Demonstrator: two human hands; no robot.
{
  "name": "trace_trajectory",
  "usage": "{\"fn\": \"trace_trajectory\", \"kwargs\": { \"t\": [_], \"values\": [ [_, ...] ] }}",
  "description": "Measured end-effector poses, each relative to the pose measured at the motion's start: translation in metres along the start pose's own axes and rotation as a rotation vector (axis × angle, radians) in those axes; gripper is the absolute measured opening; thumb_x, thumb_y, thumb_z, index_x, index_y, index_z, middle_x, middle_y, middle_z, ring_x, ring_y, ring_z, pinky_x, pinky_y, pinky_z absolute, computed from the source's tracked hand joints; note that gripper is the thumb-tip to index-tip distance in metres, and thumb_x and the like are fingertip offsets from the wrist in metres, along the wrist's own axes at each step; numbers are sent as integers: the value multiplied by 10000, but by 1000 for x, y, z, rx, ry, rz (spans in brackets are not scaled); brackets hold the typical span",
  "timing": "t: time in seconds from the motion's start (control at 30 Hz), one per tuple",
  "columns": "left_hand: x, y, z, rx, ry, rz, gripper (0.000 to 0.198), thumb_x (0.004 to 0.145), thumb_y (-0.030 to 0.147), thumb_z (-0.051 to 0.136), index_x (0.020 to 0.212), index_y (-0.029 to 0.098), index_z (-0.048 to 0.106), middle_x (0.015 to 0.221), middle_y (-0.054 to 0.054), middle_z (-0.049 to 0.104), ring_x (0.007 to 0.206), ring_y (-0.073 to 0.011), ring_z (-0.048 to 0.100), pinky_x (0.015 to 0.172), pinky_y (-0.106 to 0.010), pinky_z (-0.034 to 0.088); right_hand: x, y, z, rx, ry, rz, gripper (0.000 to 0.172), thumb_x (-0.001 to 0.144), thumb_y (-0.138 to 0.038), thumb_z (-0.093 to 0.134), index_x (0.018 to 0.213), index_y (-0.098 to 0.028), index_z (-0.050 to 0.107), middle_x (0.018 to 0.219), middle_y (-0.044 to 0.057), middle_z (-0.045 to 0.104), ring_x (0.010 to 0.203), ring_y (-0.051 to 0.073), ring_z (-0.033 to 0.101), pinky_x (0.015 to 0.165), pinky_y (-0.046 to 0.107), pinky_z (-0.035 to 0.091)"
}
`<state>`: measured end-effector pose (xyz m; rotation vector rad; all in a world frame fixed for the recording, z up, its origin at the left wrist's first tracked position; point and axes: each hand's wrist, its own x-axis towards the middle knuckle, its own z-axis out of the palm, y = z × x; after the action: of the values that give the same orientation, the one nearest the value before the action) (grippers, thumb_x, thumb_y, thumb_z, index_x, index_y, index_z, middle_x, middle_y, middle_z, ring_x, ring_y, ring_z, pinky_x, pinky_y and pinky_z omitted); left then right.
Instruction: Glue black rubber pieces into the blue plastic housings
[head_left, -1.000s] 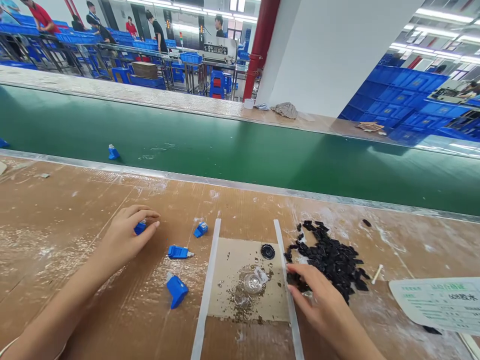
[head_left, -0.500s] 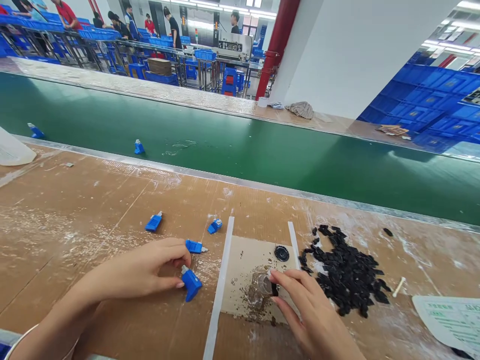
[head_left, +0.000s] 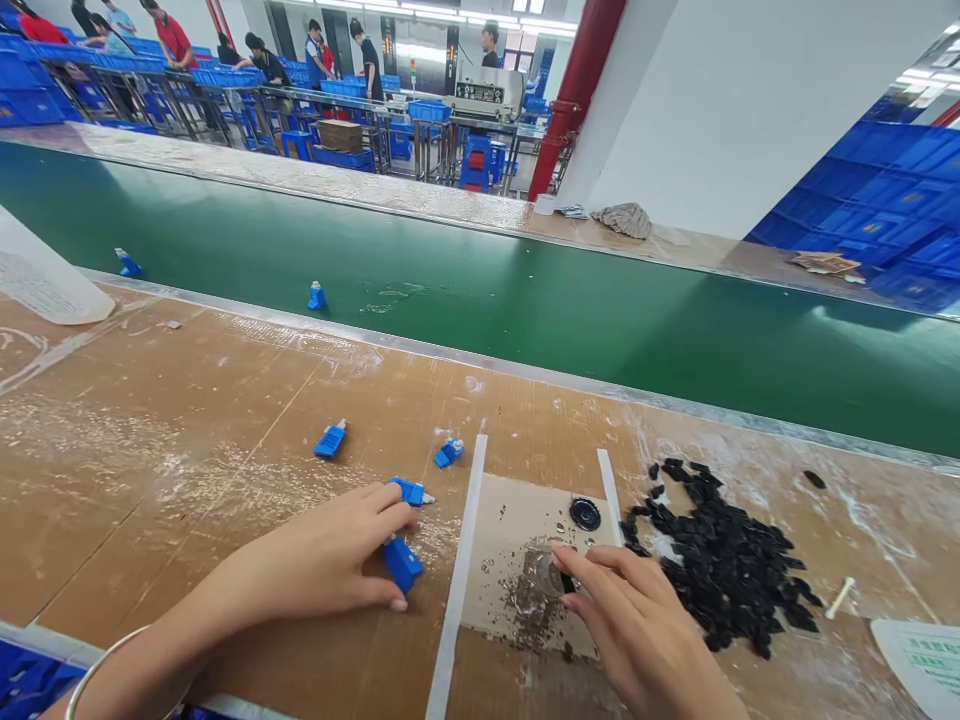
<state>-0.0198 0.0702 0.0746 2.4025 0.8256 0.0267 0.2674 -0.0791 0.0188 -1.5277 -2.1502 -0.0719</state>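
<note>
My left hand (head_left: 337, 555) rests at the table with thumb and fingers apart around a blue plastic part (head_left: 403, 565); I cannot tell whether it touches it. Beyond its fingertips lies another blue part with a whitish tip (head_left: 411, 491). My right hand (head_left: 637, 610) pinches a small black piece (head_left: 568, 583) between thumb and fingers. That piece is beside a clear round container (head_left: 541, 572), partly covered by the fingers, on a wet beige pad (head_left: 491, 590). A black ridged disc (head_left: 585, 514) sits on the pad's far part.
A heap of black pieces (head_left: 731, 560) lies right of the pad, with a white stick (head_left: 840, 598) beyond. White tape strips (head_left: 456, 590) flank the pad. Two blue parts (head_left: 330, 440) lie farther left. A green belt (head_left: 570, 310) crosses behind, carrying blue parts (head_left: 316, 296). People work beyond.
The view has shifted, so the scene sits farther right. My left fingers have moved over the near blue part's top, with the thumb by its lower end. My right hand stays at the container.
</note>
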Motion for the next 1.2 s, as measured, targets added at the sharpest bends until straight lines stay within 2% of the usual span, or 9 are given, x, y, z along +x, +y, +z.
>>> {"fn": "trace_trajectory", "kwargs": {
  "t": [0.2, 0.33, 0.4, 0.53, 0.63, 0.77, 0.87, 1.07, 1.2],
  "values": [
    [-3, 8, 19, 247, -35, -213, 504, 684, 505, 739, 1009, 139, 618, 1025, -162, 637, 941, -377, 590, 794, -478, 449, 4, -3, 2, 73, 20, 54, 400, 910, -96, 456, 1304, -163, 444, 981, 44, 695, 882, 196, 601, 738, 348, 512],
    [0, 16, 32, 291, -89, -195, 357, 799, 374, 641, 1052, 123, 620, 1074, -180, 617, 967, -383, 579, 828, -525, 443, 5, -11, 3, 211, 29, 198, 355, 915, -182, 497, 1266, -234, 472, 991, 25, 705, 926, 183, 643, 776, 336, 558],
    [1, 18, 36, 197, -76, -129, 292, 815, 238, 590, 1089, 140, 606, 1108, -162, 599, 1014, -357, 561, 875, -516, 437, 4, -15, 5, 371, 87, 309, 350, 908, -238, 545, 1250, -270, 475, 1001, 5, 715, 954, 152, 660, 826, 284, 560],
    [2, 22, 40, -174, -9, 79, 592, 746, 11, 496, 1292, 238, 460, 1266, -108, 494, 1151, -260, 499, 972, -406, 431, -2, -25, 10, 822, 186, 466, 419, 884, -270, 622, 1268, -337, 470, 1055, -10, 717, 991, 106, 662, 854, 174, 525],
    [2, 28, 42, -431, 37, 158, 630, 750, 2, 506, 1305, 293, 440, 1275, -79, 473, 1156, -216, 492, 950, -328, 457, 1, -40, 13, 1132, 248, 590, 403, 852, -282, 676, 1216, -379, 534, 1056, -24, 718, 944, 91, 671, 813, 132, 522],
    [0, 34, 50, -640, 126, 177, 679, 789, 50, 566, 1344, 389, 371, 1248, -43, 487, 1119, -195, 516, 923, -320, 477, 15, -67, 19, 1334, 364, 780, 353, 776, -364, 755, 1103, -384, 623, 997, -50, 731, 897, 70, 665, 830, 104, 493],
    [-3, 34, 62, -769, 174, 164, 772, 780, 56, 600, 1366, 452, 291, 1217, -23, 501, 1056, -179, 556, 926, -342, 485, 22, -78, 25, 1333, 372, 760, 306, 786, -373, 742, 1072, -390, 633, 1000, -62, 728, 926, 66, 657, 844, 102, 485],
    [-5, 30, 72, -790, 197, 160, 773, 776, 90, 618, 1369, 448, 276, 1161, -32, 531, 1000, -195, 581, 875, -359, 513, 24, -72, 36, 1081, 314, 366, 347, 836, -128, 651, 1111, -334, 611, 1061, -14, 695, 1011, 123, 620, 880, 239, 531],
    [-4, 32, 69, -773, 222, 194, 763, 766, 80, 628, 1358, 438, 307, 1132, -29, 532, 984, -191, 584, 865, -349, 515, 23, -68, 35, 872, 303, 221, 366, 821, -58, 625, 1106, -285, 589, 1076, 13, 687, 999, 157, 608, 847, 306, 545]
  ]
}}
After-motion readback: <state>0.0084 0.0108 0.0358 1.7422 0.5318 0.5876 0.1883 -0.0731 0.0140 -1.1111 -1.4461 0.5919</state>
